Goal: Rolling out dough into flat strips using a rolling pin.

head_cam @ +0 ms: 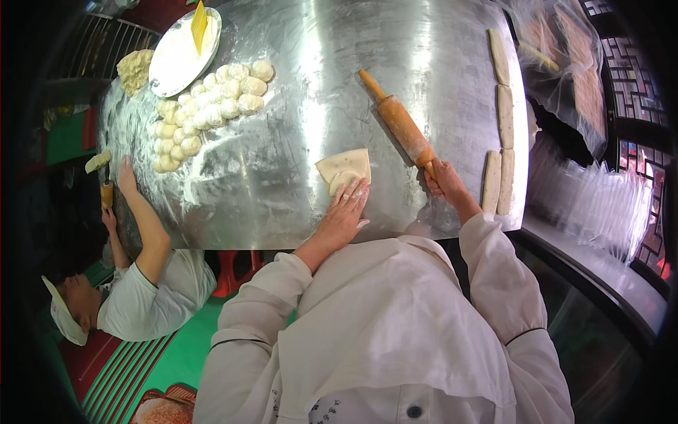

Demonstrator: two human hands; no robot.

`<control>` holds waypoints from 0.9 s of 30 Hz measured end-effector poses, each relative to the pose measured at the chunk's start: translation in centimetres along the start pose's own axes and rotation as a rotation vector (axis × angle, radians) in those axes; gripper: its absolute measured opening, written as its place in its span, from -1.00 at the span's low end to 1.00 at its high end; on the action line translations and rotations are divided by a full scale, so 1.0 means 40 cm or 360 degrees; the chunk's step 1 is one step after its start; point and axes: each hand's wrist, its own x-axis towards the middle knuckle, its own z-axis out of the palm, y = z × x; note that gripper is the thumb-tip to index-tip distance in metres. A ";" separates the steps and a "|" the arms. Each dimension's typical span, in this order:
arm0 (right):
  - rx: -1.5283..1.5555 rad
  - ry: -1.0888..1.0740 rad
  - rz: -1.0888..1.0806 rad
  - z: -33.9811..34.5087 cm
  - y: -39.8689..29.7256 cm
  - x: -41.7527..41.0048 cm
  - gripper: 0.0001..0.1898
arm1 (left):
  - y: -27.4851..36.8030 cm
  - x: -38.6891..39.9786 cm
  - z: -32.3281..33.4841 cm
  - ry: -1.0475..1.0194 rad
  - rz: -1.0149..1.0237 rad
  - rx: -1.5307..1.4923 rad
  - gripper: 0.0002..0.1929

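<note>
My right hand (447, 183) is wrapped around the near handle of a wooden rolling pin (405, 127). The pin slants away to the upper left, close above the steel table, with its far handle free. To the left of it lies a flat, speckled piece of dough (347, 160), its far edge broad and its near part folded or layered over. My left hand (341, 214) rests palm down on the near end of this dough, fingertips pressing on the folded part. The left thumb stands off to the side, and the fingers cover some of the dough's near edge.
Floured dough balls (212, 103) sit clustered at the left on the steel table (286, 212). Beyond them are a plate of flour (183, 63) with a yellow scraper (198, 26) and a dough mass (135, 71). Dough strips (506, 116) line the right edge. A co-worker (153, 297) holds a filling-tipped spatula (106, 193).
</note>
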 end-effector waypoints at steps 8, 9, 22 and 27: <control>-0.0002 0.0002 -0.0029 0.002 0.004 0.001 -0.51 | -0.071 0.057 -0.017 0.0141 -0.0067 0.0126 -0.31; -0.0003 0.0002 -0.0032 0.000 0.006 0.002 -0.51 | -0.079 0.086 -0.042 0.0263 -0.0149 0.0231 -0.33; -0.0034 -0.0024 -0.0105 0.004 0.004 -0.005 -0.51 | -0.051 0.077 -0.069 0.0040 -0.0120 0.0151 -0.68; -0.0090 0.0007 -0.0081 0.001 0.005 -0.002 -0.50 | -0.094 0.099 -0.086 0.0095 -0.0369 -0.0165 -0.76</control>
